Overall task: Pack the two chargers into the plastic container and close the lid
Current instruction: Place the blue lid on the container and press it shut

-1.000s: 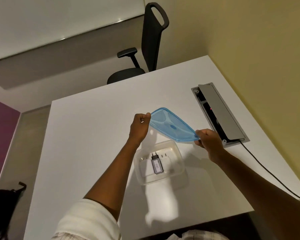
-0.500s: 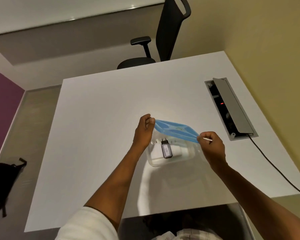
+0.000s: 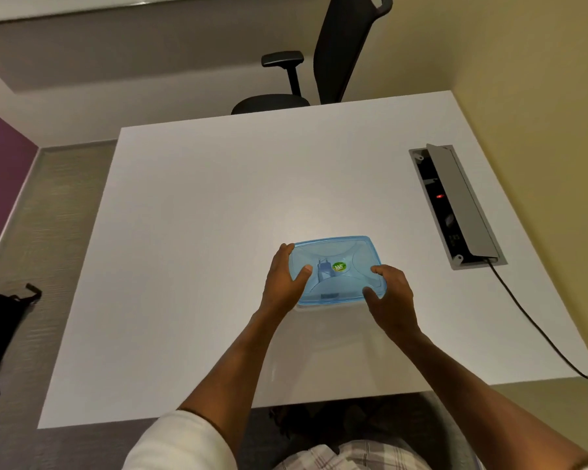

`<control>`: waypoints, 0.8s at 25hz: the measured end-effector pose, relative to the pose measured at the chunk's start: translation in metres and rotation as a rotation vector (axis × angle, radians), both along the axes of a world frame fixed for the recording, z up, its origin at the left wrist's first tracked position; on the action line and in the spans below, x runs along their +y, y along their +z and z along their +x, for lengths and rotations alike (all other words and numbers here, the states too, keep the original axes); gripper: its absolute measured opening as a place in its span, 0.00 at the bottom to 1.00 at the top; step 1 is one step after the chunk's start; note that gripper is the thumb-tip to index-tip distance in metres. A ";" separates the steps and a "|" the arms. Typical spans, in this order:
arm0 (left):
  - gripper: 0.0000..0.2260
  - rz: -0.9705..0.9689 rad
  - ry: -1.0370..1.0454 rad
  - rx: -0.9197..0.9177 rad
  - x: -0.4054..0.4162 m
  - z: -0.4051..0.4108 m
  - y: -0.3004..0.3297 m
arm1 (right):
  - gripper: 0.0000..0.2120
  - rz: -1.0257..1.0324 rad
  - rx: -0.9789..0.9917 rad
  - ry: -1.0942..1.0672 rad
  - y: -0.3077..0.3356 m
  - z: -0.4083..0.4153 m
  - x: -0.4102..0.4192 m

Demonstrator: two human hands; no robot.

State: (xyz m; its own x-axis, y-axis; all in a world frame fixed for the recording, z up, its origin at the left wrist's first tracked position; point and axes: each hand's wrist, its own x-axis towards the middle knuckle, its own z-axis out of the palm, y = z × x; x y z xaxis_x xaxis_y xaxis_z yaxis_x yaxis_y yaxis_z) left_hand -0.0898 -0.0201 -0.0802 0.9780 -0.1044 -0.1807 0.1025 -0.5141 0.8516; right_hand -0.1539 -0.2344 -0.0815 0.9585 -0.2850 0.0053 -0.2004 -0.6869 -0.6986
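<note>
A translucent blue lid [image 3: 347, 256] with a green sticker lies flat on top of the clear plastic container [image 3: 330, 305] on the white table [image 3: 201, 232]. Through the lid a dark charger [image 3: 325, 271] shows dimly; a second charger cannot be made out. My left hand [image 3: 284, 279] grips the container's left side with the thumb resting on the lid. On the right front corner, my right hand [image 3: 389, 300] presses down with fingers and thumb on the lid's edge.
A grey cable box [image 3: 455, 205] with its flap raised sits in the table at the right, and a black cable [image 3: 537, 320] runs from it off the front edge. A black office chair [image 3: 319, 76] stands behind the table. A black bag [image 3: 0, 320] lies on the floor at left.
Both hands lowered the blue lid from a tilted hold above the open container down flat onto it. The hands now rest on the lid's sides.
</note>
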 end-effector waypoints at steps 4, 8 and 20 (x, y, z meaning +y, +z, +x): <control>0.26 0.102 0.046 0.086 -0.008 -0.004 -0.014 | 0.19 0.013 0.034 0.034 -0.001 0.000 0.003; 0.32 0.185 0.061 0.081 -0.016 -0.013 -0.023 | 0.18 -0.005 0.078 0.049 0.001 -0.001 0.002; 0.34 0.364 0.190 0.087 -0.037 -0.001 -0.022 | 0.20 -0.036 0.182 -0.041 0.012 0.049 -0.009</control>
